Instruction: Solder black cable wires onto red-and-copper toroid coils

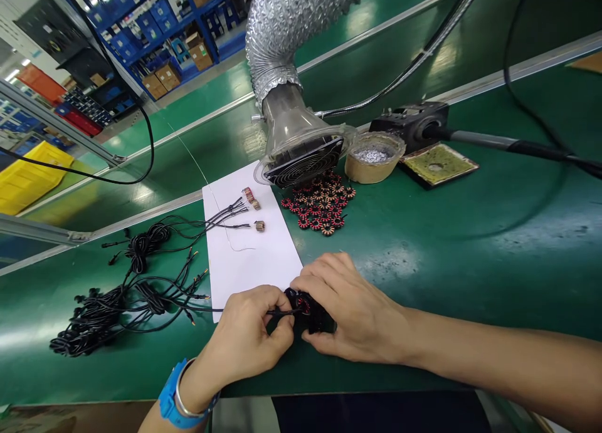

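Observation:
My left hand [254,329] pinches a thin black cable [214,309] between thumb and fingers. The cable runs from the bundles at the left toward my right hand [357,314]. That hand is closed around a black part [323,317], largely hidden by the fingers, and a small red-wound ring coil [303,305] shows at its near end. Both hands are close together at the bench's front, just beyond the lower edge of a white paper sheet [256,267]. A few small wound coils [260,225] and stripped cable ends [235,210] lie on the sheet.
Black cable bundles [106,311] lie left. Behind the hands sit many red and copper ring coils [324,207], under a fume extraction hood [301,138]. A solder pot [375,170], a yellow sponge tray [439,165] and a soldering iron [484,140] in its stand are right.

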Demonstrator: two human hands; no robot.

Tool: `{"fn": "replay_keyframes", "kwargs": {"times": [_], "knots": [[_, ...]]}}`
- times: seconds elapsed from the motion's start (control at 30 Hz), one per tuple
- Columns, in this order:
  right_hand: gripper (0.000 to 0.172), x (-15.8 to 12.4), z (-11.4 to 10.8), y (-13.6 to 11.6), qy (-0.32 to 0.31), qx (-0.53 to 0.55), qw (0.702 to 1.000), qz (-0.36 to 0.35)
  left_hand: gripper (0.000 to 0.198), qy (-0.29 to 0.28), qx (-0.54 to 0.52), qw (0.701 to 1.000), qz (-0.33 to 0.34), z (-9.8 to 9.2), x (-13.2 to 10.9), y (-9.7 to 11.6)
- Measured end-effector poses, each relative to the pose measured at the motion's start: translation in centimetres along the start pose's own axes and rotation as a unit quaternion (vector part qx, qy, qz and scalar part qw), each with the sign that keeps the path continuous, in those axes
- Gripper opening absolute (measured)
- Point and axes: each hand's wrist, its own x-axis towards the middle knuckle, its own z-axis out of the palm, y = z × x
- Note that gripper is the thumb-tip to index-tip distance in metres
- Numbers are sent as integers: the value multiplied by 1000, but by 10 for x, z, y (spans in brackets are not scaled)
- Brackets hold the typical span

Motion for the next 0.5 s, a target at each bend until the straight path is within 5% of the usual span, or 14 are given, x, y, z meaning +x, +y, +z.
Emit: {"fn": "replay_keyframes", "kwargs": {"times": [0.27,0.5], "knots": [[33,1,0,1,-3,17,1000,-19,11,33,-29,999,3,3,3,0],[38,0,2,1,7,20,999,-31,10,137,2,990,40,14,4,0]]}}
